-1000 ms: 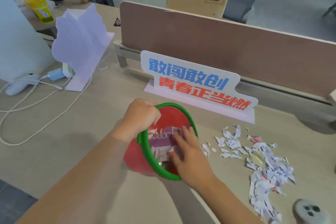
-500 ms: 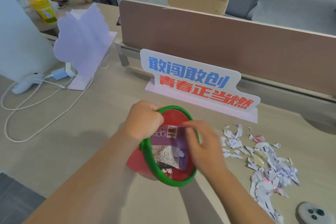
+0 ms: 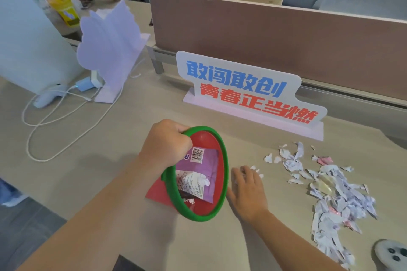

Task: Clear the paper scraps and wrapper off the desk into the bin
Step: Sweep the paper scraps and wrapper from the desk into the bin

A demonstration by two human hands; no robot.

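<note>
Purple wrapper [image 3: 204, 169] lies inside the tilted red bin [image 3: 207, 207]; torn, seemingly white-lilac scraps [image 3: 330, 193] litter the desk [image 3: 88, 171].

Two hands are in view: the left hand [image 3: 167, 143], gripping the rim of one red bin [image 3: 207, 209] with a green rim, and the right hand [image 3: 248, 191], flat on the desk just right of it. Inside the bin, below the left hand, lies one purple wrapper [image 3: 202, 174] with a couple of small paper bits. Right of the right hand spreads one loose heap of paper scraps [image 3: 326, 196], too many to count. Beyond the hands stand two signs: one lettered [image 3: 246, 92], one blank [image 3: 110, 39].
</note>
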